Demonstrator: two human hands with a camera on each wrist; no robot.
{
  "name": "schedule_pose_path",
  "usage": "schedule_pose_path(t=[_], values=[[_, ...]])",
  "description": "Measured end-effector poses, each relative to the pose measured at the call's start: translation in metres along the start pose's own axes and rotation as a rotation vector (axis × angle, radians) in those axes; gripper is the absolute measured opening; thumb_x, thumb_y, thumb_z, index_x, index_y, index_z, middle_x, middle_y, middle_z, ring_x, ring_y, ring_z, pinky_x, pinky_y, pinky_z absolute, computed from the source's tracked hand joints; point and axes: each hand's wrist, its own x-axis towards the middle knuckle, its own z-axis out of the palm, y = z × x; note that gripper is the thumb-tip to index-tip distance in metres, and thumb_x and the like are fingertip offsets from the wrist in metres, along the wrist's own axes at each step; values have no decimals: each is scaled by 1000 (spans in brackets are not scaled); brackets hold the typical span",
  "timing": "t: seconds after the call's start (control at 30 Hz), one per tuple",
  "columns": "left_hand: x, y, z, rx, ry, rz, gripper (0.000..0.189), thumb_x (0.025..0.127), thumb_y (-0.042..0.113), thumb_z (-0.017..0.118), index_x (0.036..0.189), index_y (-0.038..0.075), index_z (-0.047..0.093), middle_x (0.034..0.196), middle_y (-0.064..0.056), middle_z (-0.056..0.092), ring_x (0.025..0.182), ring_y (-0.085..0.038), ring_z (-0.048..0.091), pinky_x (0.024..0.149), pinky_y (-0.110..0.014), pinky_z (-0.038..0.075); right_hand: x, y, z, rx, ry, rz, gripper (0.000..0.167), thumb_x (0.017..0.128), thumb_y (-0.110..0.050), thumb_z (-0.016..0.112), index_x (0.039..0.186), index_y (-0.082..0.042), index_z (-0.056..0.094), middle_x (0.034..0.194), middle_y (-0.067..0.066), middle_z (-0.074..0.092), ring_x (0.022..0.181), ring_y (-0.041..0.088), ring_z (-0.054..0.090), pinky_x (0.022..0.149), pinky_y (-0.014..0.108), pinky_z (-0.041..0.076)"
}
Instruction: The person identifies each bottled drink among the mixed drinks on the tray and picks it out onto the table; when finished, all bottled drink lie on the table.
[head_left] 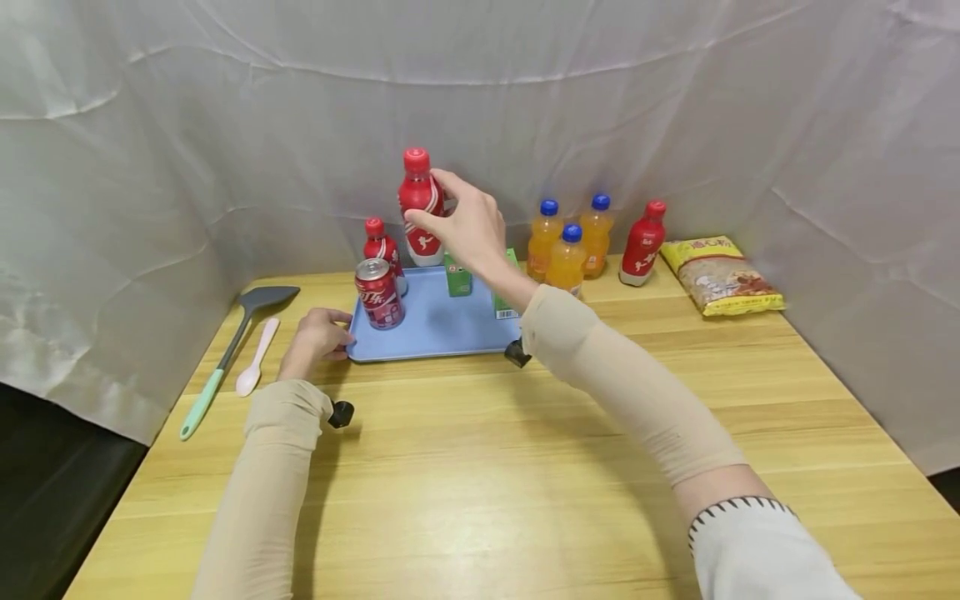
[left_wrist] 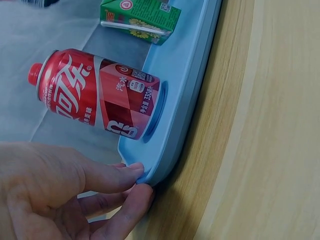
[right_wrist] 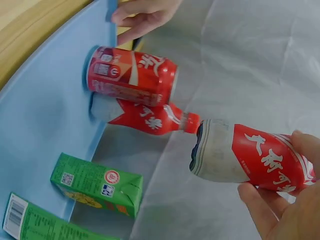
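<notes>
A red-capped drink bottle (head_left: pixel 422 208) is held up over the back of the blue tray (head_left: pixel 442 337) by my right hand (head_left: pixel 468 223), thumb and fingers around its red label. In the right wrist view the bottle's pale base (right_wrist: pixel 212 150) hangs clear of the tray. My left hand (head_left: pixel 318 337) pinches the tray's left front corner, thumb on the rim in the left wrist view. On the tray stand a red soda can (head_left: pixel 379 296), a second red-capped bottle (head_left: pixel 381 246) behind it, and two green drink cartons (right_wrist: pixel 97 185), partly hidden by my right arm in the head view.
Right of the tray stand three orange drink bottles (head_left: pixel 567 265) with blue caps, another red bottle (head_left: pixel 642 243) and a yellow food bag (head_left: pixel 722 277). To the left lie a spatula (head_left: pixel 232 342) and a pale pink spoon (head_left: pixel 258 358). A grey curtain (head_left: pixel 480 100) hangs behind.
</notes>
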Motion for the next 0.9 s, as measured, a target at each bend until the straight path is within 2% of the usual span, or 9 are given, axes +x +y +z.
schedule_pose_path(t=[0.23,0.53,0.73,0.9], values=[[5,0,1,1,0,0,56,100,0,62,155,0,48,144,-32,55,84,-16,66,71,-24,65,-7,10,-42,136,24,42,66,90,-44,82,151,-32,58,137,-2,72,110,15,70,95,33,63],[13,3,-3,11,-6,10,57,100,0,62,155,0,48,151,-33,51,93,-21,68,74,-24,66,-20,25,-96,164,83,27,63,90,-43,83,148,-35,60,130,0,74,107,15,72,95,35,64],[13,2,-6,19,-19,1,57,101,1,62,156,2,47,153,-33,51,89,-18,68,75,-24,66,-30,43,-123,168,122,57,62,89,-43,83,147,-36,61,129,2,74,106,15,70,83,27,65],[13,0,-8,5,-20,1,58,101,1,62,157,1,46,152,-34,51,86,-15,68,75,-25,66,-36,59,-141,232,155,77,64,88,-37,86,147,-33,62,129,6,73,104,15,69,73,24,65]])
